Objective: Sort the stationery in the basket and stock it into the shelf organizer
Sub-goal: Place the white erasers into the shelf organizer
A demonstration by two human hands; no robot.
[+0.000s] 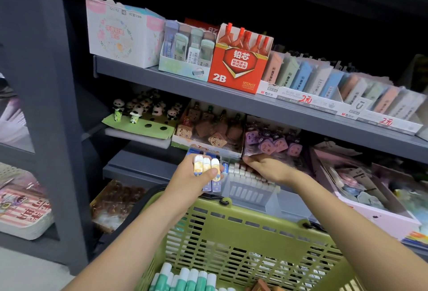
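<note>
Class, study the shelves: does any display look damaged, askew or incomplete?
Yes. The white box at the top shelf's left has a ragged, torn rim, and the green panda tray below shows empty holes and sits tilted.

Basket cut off below — right hand fingertips hidden.

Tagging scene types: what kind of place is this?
Most likely a stationery shop aisle. Tiered shelves hold retail display boxes such as the red 2B lead box, price tags read 2元, and a green basket sits below.
</note>
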